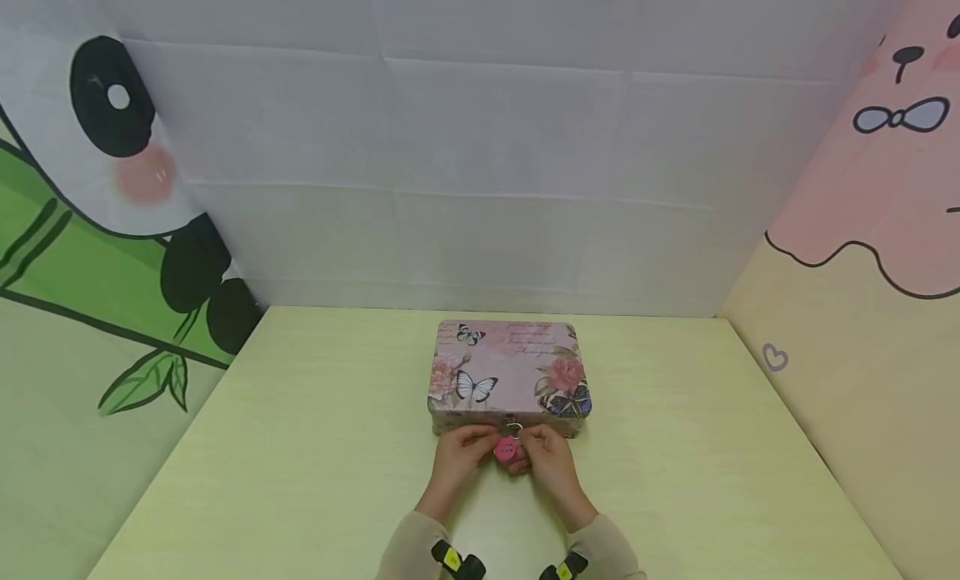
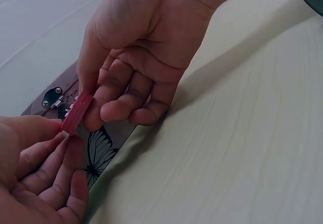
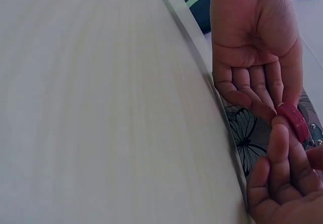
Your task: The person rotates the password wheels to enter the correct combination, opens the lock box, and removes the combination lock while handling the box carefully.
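At far left a panda (image 1: 114, 97) decorates the wall. The left sleeve (image 1: 414, 545) enters from below, a camera (image 1: 459, 562) strapped at its cuff. The person's left hand (image 1: 459, 462) pinches one side of the pink lock (image 1: 506, 450) between thumb and forefinger, the other fingers loosely bent. The lock is held between both hands, just in front of the box (image 1: 510, 363) and beside its clasp (image 2: 52, 97); whether the shackle (image 1: 516, 428) passes through the clasp cannot be told. The box, printed with butterflies and roses, sits lid down on the table (image 1: 315, 447). The right hand (image 1: 553, 462) has its thumb and forefinger clamped on the lock's other side, near the shackle, its remaining fingers curled below. The right sleeve (image 1: 606, 548) follows, and a pink figure (image 1: 862, 184) and a heart (image 1: 775, 357) mark the right wall.
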### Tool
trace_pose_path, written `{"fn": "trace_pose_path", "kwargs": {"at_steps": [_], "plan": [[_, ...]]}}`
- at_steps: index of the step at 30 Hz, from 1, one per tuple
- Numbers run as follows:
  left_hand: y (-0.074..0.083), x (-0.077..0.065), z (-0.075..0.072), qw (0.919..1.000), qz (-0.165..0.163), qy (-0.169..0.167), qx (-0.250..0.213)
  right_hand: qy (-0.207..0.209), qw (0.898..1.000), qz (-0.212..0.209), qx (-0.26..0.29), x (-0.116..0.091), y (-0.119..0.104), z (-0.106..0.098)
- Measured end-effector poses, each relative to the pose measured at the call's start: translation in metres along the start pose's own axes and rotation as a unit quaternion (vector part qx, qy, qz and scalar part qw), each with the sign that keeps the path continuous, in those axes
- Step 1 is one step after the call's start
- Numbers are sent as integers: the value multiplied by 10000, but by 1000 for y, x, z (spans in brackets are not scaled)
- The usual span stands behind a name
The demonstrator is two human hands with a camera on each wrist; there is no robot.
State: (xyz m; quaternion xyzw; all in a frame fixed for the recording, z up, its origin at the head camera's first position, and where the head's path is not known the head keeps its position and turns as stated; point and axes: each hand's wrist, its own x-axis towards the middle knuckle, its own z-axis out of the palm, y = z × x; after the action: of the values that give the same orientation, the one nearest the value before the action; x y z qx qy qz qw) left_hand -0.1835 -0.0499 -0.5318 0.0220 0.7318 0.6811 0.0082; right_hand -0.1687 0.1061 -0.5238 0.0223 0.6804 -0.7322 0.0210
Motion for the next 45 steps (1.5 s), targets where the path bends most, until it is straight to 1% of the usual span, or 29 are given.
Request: {"fn": "trace_pose_path", "kwargs": {"at_steps": [5, 7, 9, 12, 14, 17, 21, 28, 33, 36, 40, 45], "plan": [[0, 0, 1, 10000, 12, 16, -65, -2, 9999, 110, 134, 0, 1, 0], [3, 0, 1, 10000, 32, 23, -54, 3, 9998, 119, 157, 0, 2, 0], [12, -3, 1, 10000, 70, -7, -70, 22, 9998, 129, 158, 0, 2, -1], [31, -12, 1, 9999, 140, -30, -29, 35, 9997, 138, 197, -1, 3, -2], [39, -15, 1, 9998, 173, -38, 23, 34, 9997, 159, 196, -1, 3, -3], [25, -11, 3, 9997, 209, -12, 156, 22, 9998, 181, 116, -1, 3, -5], [0, -2, 6, 9995, 176, 20, 249, 5, 9998, 216, 20, -1, 4, -9], [-2, -3, 11, 9988, 333, 15, 357, 64, 9995, 214, -213, -2, 3, -17], [-3, -2, 18, 9989, 344, -140, 297, 106, 9993, 264, -249, -5, -2, -27], [-4, -2, 23, 9982, 447, -253, 306, 154, 9988, 306, -335, -7, -3, -33], [-6, -3, 30, 9975, 508, -370, 323, 227, 9980, 362, -464, -9, -4, -41], [-6, -4, 39, 9974, 506, -423, 274, 204, 9975, 444, -514, -11, -5, -51]]}}
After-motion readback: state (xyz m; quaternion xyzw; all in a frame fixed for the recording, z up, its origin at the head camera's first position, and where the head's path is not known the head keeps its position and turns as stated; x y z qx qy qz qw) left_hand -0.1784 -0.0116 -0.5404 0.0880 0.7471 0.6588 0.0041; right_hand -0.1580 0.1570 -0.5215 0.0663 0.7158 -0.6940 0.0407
